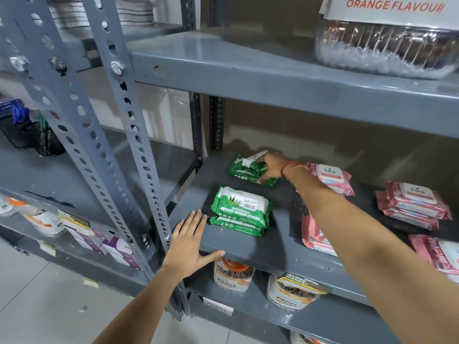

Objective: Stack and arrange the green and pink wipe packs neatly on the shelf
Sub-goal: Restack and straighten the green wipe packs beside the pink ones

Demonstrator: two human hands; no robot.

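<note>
A person's right hand (272,170) reaches far across the grey shelf (260,247), fingers closed on a green wipe pack (244,171). The left hand (191,242), fingers spread, rests flat on the shelf's near edge beside stacked green packs (239,212).

On the grey metal shelf (260,247), a stack of 2 green plastic wipe packs (239,212) sits at the front left, a single green pack (244,170) behind it. Pink plastic wipe packs (412,206) lie to the right.
</note>
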